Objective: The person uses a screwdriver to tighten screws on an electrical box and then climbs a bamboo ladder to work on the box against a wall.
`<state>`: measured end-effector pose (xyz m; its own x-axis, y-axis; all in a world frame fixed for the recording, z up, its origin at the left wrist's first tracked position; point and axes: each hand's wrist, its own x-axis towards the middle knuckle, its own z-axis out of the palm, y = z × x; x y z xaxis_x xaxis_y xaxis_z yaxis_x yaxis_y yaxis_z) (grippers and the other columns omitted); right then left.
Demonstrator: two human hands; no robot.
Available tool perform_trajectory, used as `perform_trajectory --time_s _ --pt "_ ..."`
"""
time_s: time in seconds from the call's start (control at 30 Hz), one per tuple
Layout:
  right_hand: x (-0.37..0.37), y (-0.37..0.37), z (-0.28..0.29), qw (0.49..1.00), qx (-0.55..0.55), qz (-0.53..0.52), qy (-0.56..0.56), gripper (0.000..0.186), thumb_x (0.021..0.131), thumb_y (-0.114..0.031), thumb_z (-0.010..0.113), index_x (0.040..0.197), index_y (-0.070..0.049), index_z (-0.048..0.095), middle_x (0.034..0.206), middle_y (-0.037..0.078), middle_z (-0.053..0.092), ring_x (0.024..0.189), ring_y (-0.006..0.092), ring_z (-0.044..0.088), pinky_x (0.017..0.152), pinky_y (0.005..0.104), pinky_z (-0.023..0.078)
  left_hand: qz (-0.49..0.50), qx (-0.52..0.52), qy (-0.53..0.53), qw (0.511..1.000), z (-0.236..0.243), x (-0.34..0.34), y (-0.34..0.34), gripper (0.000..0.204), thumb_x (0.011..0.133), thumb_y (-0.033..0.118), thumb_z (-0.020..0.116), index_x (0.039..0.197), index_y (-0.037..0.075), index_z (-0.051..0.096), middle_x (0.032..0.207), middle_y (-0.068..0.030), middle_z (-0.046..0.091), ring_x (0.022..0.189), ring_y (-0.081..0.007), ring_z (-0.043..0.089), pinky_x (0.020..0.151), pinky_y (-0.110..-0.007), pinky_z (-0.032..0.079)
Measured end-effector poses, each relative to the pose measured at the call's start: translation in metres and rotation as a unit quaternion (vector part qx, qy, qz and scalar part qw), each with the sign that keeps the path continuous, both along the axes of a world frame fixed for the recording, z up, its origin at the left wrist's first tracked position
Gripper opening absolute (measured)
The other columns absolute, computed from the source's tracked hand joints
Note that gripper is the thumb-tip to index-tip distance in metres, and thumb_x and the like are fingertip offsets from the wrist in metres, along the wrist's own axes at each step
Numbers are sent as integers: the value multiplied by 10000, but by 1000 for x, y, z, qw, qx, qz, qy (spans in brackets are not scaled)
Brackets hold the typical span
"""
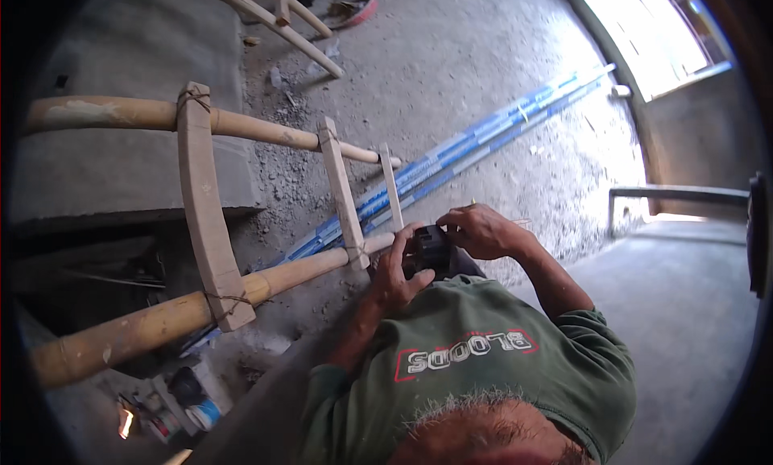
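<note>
In front of my green shirt, a small black boxy object (433, 248) with an uneven, stepped top is held between my hands. Its exact kind is unclear. My left hand (398, 273) is closed around its left side, the thumb along the lower edge. From the right, my right hand (481, 230) has bent fingers against the object's upper right corner. A tiny pale tip pokes up above those fingers; what it is cannot be made out. Just left of my left hand is the end of a bamboo pole (314, 264) with wooden rungs (208, 199) tied across it.
The ladder's far bamboo pole (258, 129) runs parallel, beside a concrete ledge (121, 175). Long blue-wrapped strips (451, 155) lie across the dusty floor. A second pole frame (282, 30) and a red basin (354, 8) are farther off. A metal rail (680, 194) stands right.
</note>
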<state>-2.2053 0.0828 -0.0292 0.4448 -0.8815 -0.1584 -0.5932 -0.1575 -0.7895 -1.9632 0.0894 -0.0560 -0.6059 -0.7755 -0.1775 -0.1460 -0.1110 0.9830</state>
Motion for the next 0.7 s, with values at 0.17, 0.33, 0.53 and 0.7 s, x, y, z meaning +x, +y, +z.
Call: perform_trajectory --time_s 0.17,0.33,0.53,0.7 --pt "-30 -24 2 995 -16 87 43 164 880 -84 584 990 6 665 891 212 659 887 385 646 769 463 499 42 -61 3 997 7 -24 4 781 737 166 688 1428 16 359 1179 -197 613 1065 -273 645 933 -377 525" --pt "-18 -46 -2 992 -86 95 -18 124 774 -106 714 753 -33 616 715 148 609 721 371 629 616 456 468 82 -75 18 994 3 -15 -6 753 738 170 682 1414 28 381 1172 -183 623 1055 -274 651 922 -378 524" --pt "-4 -72 -10 991 -110 67 -22 214 677 -122 783 680 -40 586 631 130 586 605 340 591 552 412 442 154 -53 15 987 -11 4 -18 751 750 196 678 1424 42 384 1166 -162 626 1052 -254 643 925 -366 503" --pt "-33 -132 -66 973 5 229 32 156 752 -168 721 752 -27 655 688 151 645 652 338 640 608 425 489 350 10 117 929 -26 -7 -16 780 765 166 675 1450 46 321 1261 -155 555 1161 -241 577 983 -371 486"
